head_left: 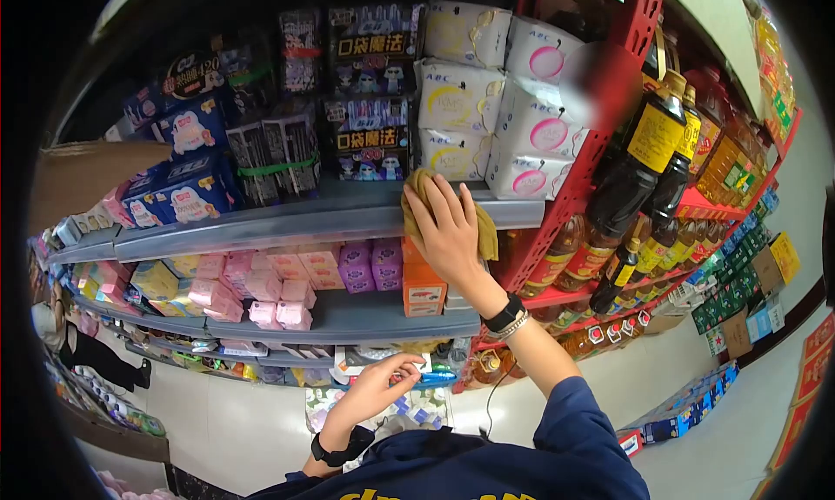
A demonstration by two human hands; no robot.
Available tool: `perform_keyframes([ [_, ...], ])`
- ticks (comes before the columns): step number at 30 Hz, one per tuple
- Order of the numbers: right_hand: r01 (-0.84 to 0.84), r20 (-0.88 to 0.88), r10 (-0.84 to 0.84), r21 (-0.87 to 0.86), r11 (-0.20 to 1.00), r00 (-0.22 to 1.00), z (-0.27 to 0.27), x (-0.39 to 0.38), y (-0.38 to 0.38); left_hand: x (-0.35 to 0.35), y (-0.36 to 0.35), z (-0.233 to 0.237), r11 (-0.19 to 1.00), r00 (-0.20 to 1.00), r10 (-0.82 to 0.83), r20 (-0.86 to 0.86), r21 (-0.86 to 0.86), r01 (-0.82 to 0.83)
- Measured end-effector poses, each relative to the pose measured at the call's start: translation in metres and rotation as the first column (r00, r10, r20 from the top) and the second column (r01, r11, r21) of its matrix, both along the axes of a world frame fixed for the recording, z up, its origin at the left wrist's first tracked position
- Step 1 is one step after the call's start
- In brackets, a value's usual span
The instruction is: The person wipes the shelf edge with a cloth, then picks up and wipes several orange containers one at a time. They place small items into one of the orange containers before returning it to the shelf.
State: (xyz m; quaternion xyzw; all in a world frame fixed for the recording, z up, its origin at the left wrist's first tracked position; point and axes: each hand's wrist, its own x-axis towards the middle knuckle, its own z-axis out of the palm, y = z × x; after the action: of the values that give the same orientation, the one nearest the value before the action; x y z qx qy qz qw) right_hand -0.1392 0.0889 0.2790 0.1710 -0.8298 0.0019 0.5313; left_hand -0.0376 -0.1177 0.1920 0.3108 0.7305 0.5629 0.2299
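Observation:
My right hand (448,220) presses an olive-yellow cloth (417,190) against the front edge of the upper grey shelf (339,211). Its fingers point up and lie over the cloth, near the shelf's right end. White sanitary pad packs (457,109) are stacked just above and behind this hand. Lower down, my left hand (376,391) hangs in front of the lower shelves. Its fingers are loosely bent and apart, with nothing seen in them. Below the right hand, an orange box (424,287) stands on the shelf beneath.
Dark sauce bottles (639,152) and oil bottles fill a red rack (565,213) on the right. Blue packs (196,126) sit at the upper left, pink packs (283,304) below. A person's dark-clad leg (104,356) shows at far left. Boxes (687,409) stand on the floor at right.

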Motion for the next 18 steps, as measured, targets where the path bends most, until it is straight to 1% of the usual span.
perform_keyframes([
  [1,-0.004,-0.028,0.004,0.020,1.000,1.000,0.000,-0.002,0.003,-0.001,0.001,0.006,0.999,0.999,0.033,0.000,-0.019,-0.033],
  [2,-0.020,-0.069,0.022,0.034,0.999,0.997,0.001,-0.004,0.007,0.000,0.002,0.016,0.995,0.995,0.070,-0.067,-0.067,-0.074],
  [3,-0.022,-0.080,0.025,0.042,0.999,0.996,0.004,-0.003,0.012,-0.002,0.001,0.014,0.995,0.994,0.073,-0.078,-0.058,-0.078],
  [5,-0.077,-0.051,0.073,-0.089,0.993,0.996,0.010,0.001,0.021,-0.004,-0.004,0.003,0.995,0.987,0.080,-0.138,-0.043,-0.087],
  [6,-0.081,-0.096,0.065,-0.173,0.982,0.993,0.015,0.003,0.026,0.001,-0.007,0.016,0.991,0.993,0.094,-0.072,-0.089,-0.100],
  [7,-0.118,-0.141,0.083,-0.266,0.957,0.987,0.030,0.012,0.029,0.000,-0.009,0.013,0.991,0.992,0.095,-0.083,-0.087,-0.103],
  [8,-0.095,-0.190,0.036,-0.309,0.946,0.981,0.044,0.022,0.033,-0.001,-0.014,0.005,0.991,0.990,0.101,-0.094,-0.078,-0.108],
  [9,-0.115,-0.225,0.034,-0.358,0.927,0.974,0.055,0.030,0.042,0.000,-0.018,-0.001,0.991,0.989,0.104,-0.101,-0.070,-0.111],
  [10,-0.125,-0.303,0.013,-0.355,0.926,0.953,0.072,0.038,0.050,0.001,-0.022,-0.003,0.992,0.992,0.110,-0.064,-0.049,-0.114],
  [11,-0.110,-0.380,-0.032,-0.347,0.931,0.924,0.091,0.047,0.057,0.001,-0.024,-0.005,0.993,0.993,0.102,-0.064,-0.051,-0.105],
  [12,-0.084,-0.456,-0.089,-0.344,0.935,0.885,0.107,0.054,0.066,0.002,-0.027,-0.007,0.990,0.991,0.128,-0.030,-0.061,-0.130],
  [13,-0.108,-0.512,-0.090,-0.345,0.932,0.854,0.125,0.059,0.076,0.002,-0.028,-0.008,0.986,0.988,0.154,0.006,-0.072,-0.153],
  [15,-0.150,-0.544,-0.081,-0.366,0.919,0.835,0.158,0.063,0.099,0.002,-0.030,-0.007,0.984,0.988,0.155,0.003,-0.093,-0.154],
  [16,-0.130,-0.516,-0.102,-0.394,0.910,0.850,0.170,0.061,0.111,0.003,-0.031,-0.007,0.983,0.986,0.163,-0.021,-0.085,-0.164],
  [18,-0.033,-0.510,-0.142,-0.319,0.947,0.849,0.191,0.052,0.136,0.003,-0.031,-0.008,0.983,0.984,0.167,-0.062,-0.062,-0.171],
])
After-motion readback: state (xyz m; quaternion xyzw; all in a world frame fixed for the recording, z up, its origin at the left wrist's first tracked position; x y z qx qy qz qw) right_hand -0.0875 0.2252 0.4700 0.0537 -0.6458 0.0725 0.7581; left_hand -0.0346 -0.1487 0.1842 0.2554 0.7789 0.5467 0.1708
